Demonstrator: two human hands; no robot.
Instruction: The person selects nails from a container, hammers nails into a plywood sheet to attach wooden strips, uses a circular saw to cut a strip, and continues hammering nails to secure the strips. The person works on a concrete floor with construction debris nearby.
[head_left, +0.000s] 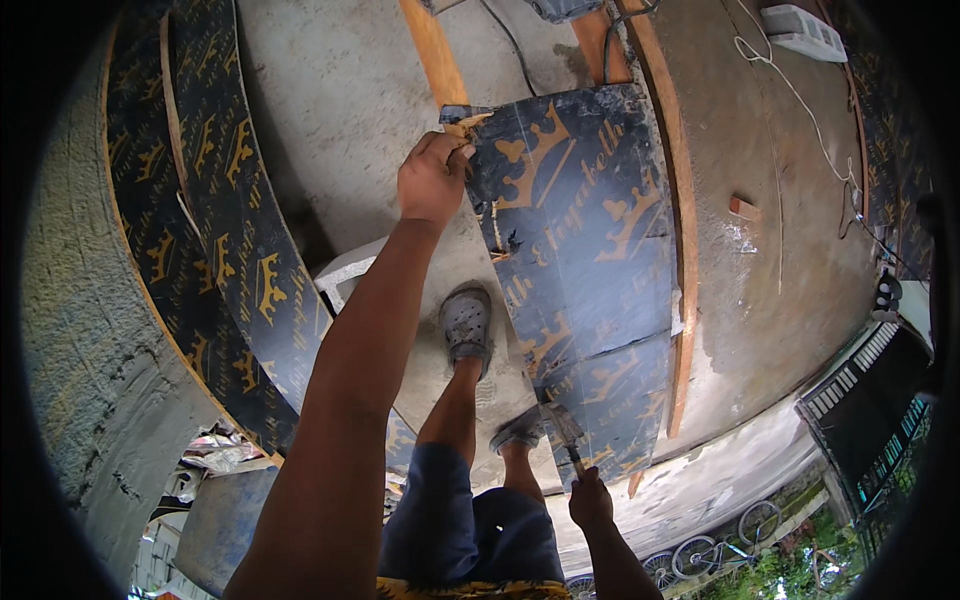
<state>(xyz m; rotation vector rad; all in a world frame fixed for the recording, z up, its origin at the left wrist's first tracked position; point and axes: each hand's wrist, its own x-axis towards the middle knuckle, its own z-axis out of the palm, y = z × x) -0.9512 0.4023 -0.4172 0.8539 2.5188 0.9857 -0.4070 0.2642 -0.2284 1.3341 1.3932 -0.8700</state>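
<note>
A dark, film-faced plywood panel [590,220] with gold crown prints lies in front of me, its left edge chipped and splintered. My left hand [435,178] is closed at the panel's far left corner, thumb and fingers against the broken edge; the fingertips are partly hidden. Low on the right, my right hand [592,500] grips the handle of a hammer [564,424]. The hammer's head is over the near left part of the panel. My feet, in grey clogs [466,322], stand to the left of the panel.
Wooden battens [684,200] run along the panel's right side, and another timber [436,55] extends beyond its far corner. A power tool [562,8] with a black cable sits at the far edge. Curved dark boards [240,170] stand left. A concrete block [803,32] and cord lie far right.
</note>
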